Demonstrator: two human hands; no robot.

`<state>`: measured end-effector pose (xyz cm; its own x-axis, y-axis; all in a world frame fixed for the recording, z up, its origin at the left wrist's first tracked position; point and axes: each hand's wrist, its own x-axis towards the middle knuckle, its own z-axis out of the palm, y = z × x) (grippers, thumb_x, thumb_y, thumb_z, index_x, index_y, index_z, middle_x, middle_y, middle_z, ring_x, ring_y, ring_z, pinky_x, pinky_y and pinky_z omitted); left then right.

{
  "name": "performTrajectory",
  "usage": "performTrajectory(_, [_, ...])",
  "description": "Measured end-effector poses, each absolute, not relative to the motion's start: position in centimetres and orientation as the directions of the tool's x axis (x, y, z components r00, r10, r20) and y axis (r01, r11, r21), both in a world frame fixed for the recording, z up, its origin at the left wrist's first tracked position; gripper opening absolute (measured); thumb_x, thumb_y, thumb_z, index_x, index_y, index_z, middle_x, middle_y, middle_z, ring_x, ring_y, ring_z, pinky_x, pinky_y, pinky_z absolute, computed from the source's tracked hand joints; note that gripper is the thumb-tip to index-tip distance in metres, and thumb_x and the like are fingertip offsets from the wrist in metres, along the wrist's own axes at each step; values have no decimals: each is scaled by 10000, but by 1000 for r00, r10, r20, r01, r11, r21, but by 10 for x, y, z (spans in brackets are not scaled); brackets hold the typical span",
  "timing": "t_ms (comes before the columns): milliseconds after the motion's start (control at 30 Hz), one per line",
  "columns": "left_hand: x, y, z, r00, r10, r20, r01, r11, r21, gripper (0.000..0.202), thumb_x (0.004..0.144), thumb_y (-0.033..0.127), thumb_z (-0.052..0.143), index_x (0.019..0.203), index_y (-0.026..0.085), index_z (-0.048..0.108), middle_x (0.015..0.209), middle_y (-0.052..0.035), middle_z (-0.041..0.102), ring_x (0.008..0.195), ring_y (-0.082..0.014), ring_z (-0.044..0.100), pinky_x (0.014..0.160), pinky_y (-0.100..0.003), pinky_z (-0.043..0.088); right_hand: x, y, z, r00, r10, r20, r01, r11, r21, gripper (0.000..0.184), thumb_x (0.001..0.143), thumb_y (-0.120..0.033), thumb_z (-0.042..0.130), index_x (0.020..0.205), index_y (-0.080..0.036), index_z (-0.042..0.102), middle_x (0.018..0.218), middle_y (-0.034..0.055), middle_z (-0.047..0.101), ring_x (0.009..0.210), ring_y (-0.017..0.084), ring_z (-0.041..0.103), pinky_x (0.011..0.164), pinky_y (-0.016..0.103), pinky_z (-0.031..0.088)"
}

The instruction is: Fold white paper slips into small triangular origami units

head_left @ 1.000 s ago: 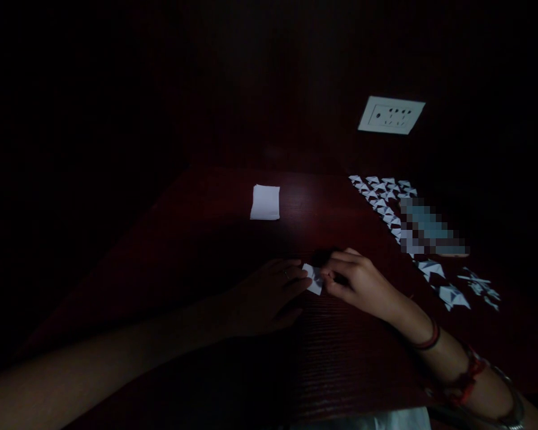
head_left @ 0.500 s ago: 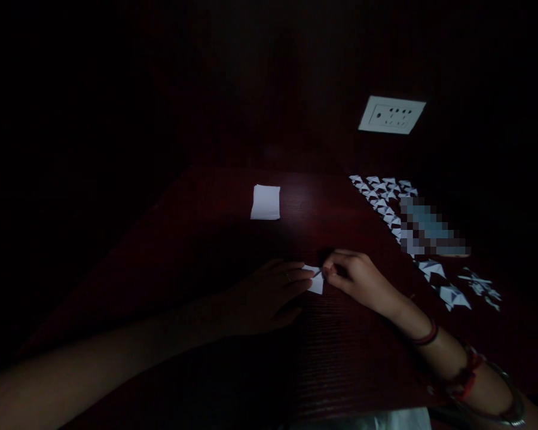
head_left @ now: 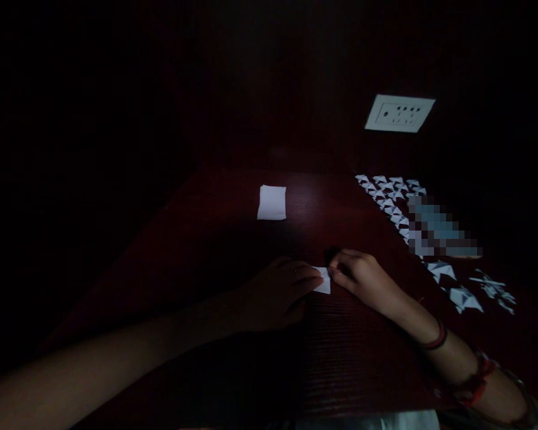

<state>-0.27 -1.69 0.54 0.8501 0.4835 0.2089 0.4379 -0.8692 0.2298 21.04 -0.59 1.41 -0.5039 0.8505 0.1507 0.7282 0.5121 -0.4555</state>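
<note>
A small white piece of paper (head_left: 323, 282) lies on the dark red table, with a crease or fold line near its top right. My left hand (head_left: 278, 289) rests on the paper's left part, its fingers stretched out flat and in shadow; a ring shows on one finger. At the paper's right edge, my right hand (head_left: 357, 276) is closed, thumb and fingertips pinching the edge. Beyond both hands sits a stack of square white paper sheets (head_left: 271, 203). The paper's left part is hidden under my left fingers.
Rows of folded white paper pieces (head_left: 389, 206) stand at the right, with a larger folded piece (head_left: 464, 300) nearer me. Beside them are a blurred-out flat object (head_left: 443, 228) and thin white paper scraps (head_left: 494, 288). A socket plate (head_left: 400, 113) is on the wall.
The whole view has shifted slightly, so things appear a little further right. My left fingers look slightly more bent on the paper; my right hand keeps its pinch at the edge.
</note>
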Motion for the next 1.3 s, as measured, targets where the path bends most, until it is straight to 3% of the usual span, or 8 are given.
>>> performTrajectory(400, [-4,-12,1,858,468,212,428,-879,209,450,768,184,410,1214,181,357,1240,-59,382,1109,-221,338,945,-389,250,209,-11,17,-520,836,177,752,546,-369,130,811,-174,424,802,-142,550,767,49,539,692,131,534,654,244,425])
performTrajectory(667, [-3,-11,3,866,469,172,434,-877,206,479,740,116,404,1214,166,350,1253,-59,374,1132,-205,320,954,-380,240,219,-14,30,-744,653,141,614,752,-240,262,804,-119,432,990,-221,586,868,29,565,758,120,558,700,228,434])
performTrajectory(900, [-5,-10,0,873,450,190,407,-885,229,519,736,90,390,1240,175,304,1280,-50,351,1174,-182,287,979,-370,217,220,-17,28,-775,609,169,585,792,-174,237,795,-126,453,950,-189,620,885,45,611,777,132,588,697,224,463])
performTrajectory(1133, [-5,-12,0,852,470,231,415,-875,251,483,753,91,394,1223,168,318,1255,-51,389,1156,-171,323,970,-355,247,232,-11,29,-831,550,80,536,831,-149,397,783,-94,434,1136,-260,506,1077,-1,560,806,117,597,745,242,482])
performTrajectory(1300, [-5,-12,2,853,460,246,411,-883,226,499,724,82,427,1208,169,338,1233,-53,414,1148,-180,343,966,-356,262,233,-12,26,-822,555,125,538,830,-151,393,783,-112,437,1140,-265,501,1037,3,574,776,113,601,712,236,492])
